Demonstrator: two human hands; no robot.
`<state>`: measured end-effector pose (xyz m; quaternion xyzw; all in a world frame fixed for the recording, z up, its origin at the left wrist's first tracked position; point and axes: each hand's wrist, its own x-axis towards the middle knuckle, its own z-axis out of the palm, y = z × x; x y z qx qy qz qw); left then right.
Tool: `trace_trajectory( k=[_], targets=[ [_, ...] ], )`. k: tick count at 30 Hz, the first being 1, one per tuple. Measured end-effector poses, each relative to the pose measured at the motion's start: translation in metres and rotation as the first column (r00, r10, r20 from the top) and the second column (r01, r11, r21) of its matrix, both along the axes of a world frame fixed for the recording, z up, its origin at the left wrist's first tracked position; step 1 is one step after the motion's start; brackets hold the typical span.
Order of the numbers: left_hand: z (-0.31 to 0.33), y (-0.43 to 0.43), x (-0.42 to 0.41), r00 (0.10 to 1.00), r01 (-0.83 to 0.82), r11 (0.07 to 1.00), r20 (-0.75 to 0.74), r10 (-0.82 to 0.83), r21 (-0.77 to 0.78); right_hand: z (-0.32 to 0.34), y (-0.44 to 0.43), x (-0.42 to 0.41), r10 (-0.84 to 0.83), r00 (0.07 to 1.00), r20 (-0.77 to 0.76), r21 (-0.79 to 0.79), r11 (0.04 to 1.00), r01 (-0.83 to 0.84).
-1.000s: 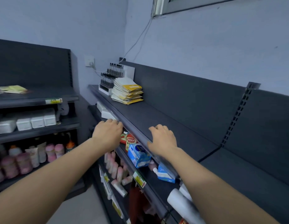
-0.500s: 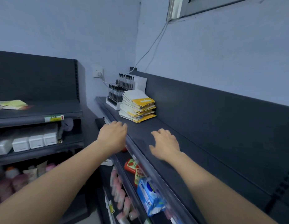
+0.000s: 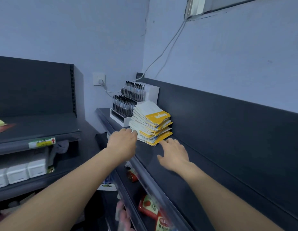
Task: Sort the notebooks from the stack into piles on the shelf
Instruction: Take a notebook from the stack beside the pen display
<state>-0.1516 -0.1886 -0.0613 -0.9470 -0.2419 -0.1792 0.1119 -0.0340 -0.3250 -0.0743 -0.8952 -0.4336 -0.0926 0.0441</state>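
Both our bare arms are stretched out over the dark top shelf (image 3: pixel 148 156) of a shop corner, the hands apart from each other and neither holding anything. Our left hand (image 3: pixel 122 144) hovers at the shelf's front edge with its fingers loosely bent, the fingertips right at the near left side of the stack of notebooks (image 3: pixel 151 125); we cannot tell whether they touch it. Our right hand (image 3: pixel 174 154) lies low over the shelf with its fingers spread and straight, the forefinger pointing at the stack's bottom near corner, just beside it or barely touching.

The stack sits toward the far end of the shelf, close to the dark back panel (image 3: pixel 228 124). It is an untidy heap of thin white and yellow booklets, their edges fanned out, the top one showing a yellow band with white lettering. Right behind it stands a white pen rack (image 3: pixel 126 105) filled with upright dark-capped pens in two tiers.

On the pale wall behind, a cable (image 3: pixel 161 54) runs down from the window frame, and a plug sits in a white wall socket (image 3: pixel 99 79). To the left is a second dark shelving unit (image 3: pixel 36 127) with a yellow-green price label (image 3: pixel 42 142) and white boxes (image 3: pixel 20 172) one level down. Below our arms, blurred red packets (image 3: pixel 148 205) lie on a lower shelf
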Motion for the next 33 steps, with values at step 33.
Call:
trace_trajectory(
  k=[33],
  targets=[
    [0.036,0.207,0.198,0.962,0.214,0.822,0.260,-0.084,-0.528,0.007,0.184,0.148,-0.235,0.963,-0.133,0.068,0.967,0.245]
  ],
)
